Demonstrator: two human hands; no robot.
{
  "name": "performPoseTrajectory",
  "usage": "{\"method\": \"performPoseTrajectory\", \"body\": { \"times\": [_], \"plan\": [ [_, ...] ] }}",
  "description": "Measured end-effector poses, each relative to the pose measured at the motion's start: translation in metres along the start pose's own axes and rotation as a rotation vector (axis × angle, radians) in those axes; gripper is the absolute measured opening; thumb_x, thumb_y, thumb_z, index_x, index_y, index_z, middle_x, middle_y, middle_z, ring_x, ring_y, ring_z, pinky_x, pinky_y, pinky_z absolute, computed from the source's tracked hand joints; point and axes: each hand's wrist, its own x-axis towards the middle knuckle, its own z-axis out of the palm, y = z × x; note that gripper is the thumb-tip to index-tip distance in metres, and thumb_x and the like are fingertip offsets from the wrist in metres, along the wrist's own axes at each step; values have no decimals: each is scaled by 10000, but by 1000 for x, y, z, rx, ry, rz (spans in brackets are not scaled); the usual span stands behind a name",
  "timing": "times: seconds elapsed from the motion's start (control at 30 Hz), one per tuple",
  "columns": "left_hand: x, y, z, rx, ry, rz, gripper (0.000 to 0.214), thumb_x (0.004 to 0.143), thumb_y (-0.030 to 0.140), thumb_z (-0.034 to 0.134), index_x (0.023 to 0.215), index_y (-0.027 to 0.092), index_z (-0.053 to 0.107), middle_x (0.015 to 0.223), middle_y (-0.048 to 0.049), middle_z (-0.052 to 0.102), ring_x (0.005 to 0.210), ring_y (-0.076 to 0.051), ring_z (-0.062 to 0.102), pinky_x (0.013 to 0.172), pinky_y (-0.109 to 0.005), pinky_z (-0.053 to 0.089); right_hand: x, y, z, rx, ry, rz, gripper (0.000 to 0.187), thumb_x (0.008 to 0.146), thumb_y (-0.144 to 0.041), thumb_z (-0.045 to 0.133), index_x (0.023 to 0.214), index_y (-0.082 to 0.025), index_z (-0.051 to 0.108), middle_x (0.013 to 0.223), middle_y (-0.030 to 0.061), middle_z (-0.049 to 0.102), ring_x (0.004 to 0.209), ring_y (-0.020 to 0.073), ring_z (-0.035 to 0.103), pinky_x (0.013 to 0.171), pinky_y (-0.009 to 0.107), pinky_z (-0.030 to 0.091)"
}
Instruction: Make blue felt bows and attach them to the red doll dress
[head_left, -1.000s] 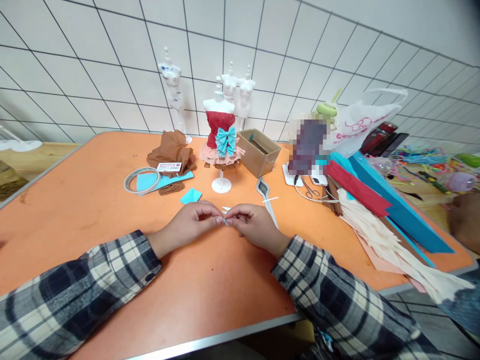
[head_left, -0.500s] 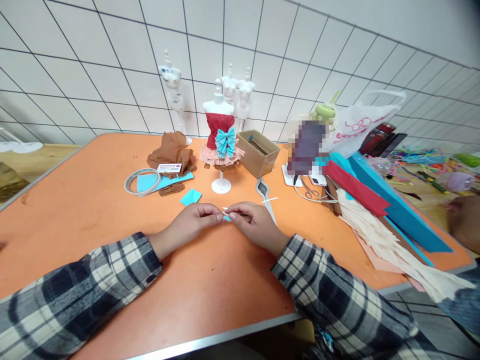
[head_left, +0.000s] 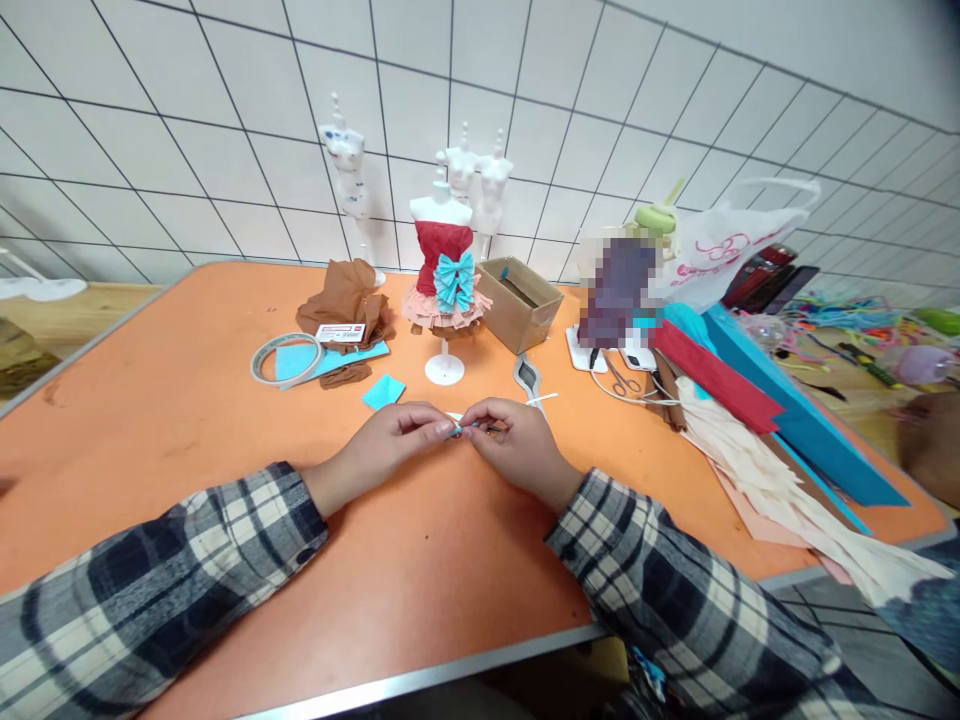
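Between their fingertips, my left hand (head_left: 405, 438) and my right hand (head_left: 517, 445) pinch a small piece of blue paper (head_left: 457, 430), mostly covered by the fingers. A bit of white shows just behind it. Beyond the hands stands a small white mannequin (head_left: 442, 210) on a round base, wearing a red top (head_left: 435, 245), a pink ruffled skirt (head_left: 431, 306) and a pleated blue bow (head_left: 455, 281). A square of blue paper (head_left: 384, 392) lies left of the fingers. Near my right hand are grey tweezers or a similar tool (head_left: 527, 375), partly hidden, and a thin white strip (head_left: 548, 397).
At left lie a tape roll (head_left: 259, 362), brown crepe paper (head_left: 341, 290) and a labelled small box (head_left: 342, 334). Bare mannequins (head_left: 347, 175) stand by the wall. Right are a cardboard box (head_left: 521, 305), scissors (head_left: 624, 383), a cable, a blurred phone (head_left: 619, 290) and paper strips (head_left: 750, 460).
The fingertips have drawn closer over the blue piece, so less white shows above it. Both hands otherwise stay nearly in place; the view has shifted slightly.
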Motion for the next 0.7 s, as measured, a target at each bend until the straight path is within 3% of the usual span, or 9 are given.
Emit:
{"method": "performPoseTrajectory", "body": {
  "times": [0.17,0.47,0.6,0.7],
  "plan": [
    [1,1,5,130,55,20,286,778,462,665,794,182,720,835,-49,736,807,-207,650,758,-302,493,-2,-4,3,0,-6,14,104,779,-187,606,844,-190,687,742,-3,671,666,109,590,629,222,475],
    [-2,-1,2,502,98,355,205,843,394,642,903,215,721,926,-61,725,905,-226,621,864,-359,431,0,-7,6,486,-95,408,138,708,-246,681,793,-169,604,663,-35,568,580,82,555,561,220,525],
    [-3,-3,0,622,147,376,361,819,429,672,1117,226,666,964,-65,708,947,-256,604,895,-402,414,0,-8,6,585,-74,496,219,665,-275,753,785,-168,604,678,-29,617,560,70,575,552,206,523],
    [-3,-2,1,499,178,302,564,770,461,716,1254,215,564,1097,-87,663,1028,-267,595,910,-401,446,-1,-10,6,670,-46,511,265,640,-295,794,798,-172,620,710,-20,653,566,72,598,551,200,530]
  ]
}}
